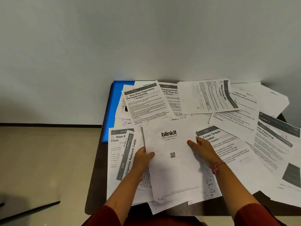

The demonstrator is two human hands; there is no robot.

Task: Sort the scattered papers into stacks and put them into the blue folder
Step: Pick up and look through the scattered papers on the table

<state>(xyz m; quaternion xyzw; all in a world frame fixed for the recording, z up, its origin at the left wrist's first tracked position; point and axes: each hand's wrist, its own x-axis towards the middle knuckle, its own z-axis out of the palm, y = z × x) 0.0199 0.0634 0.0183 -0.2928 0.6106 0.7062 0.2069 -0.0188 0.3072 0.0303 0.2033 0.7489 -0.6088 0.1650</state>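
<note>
On the dark table [97,185], lots of papers [236,111] lie all mixed up, and the blue folder [116,95] sits under them at the far left. Both hands hold the blinkit sheet [171,168] by its sides. The left hand [143,158] pinches the left edge, and the right hand [202,148] grips the right edge with its thumb on top.

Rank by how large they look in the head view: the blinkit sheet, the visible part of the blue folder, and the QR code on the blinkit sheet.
1. blinkit sheet, nearest the camera, which inflates it.
2. blue folder, mostly buried under papers, so only its visible strip counts.
3. QR code, clearly smallest.
</note>
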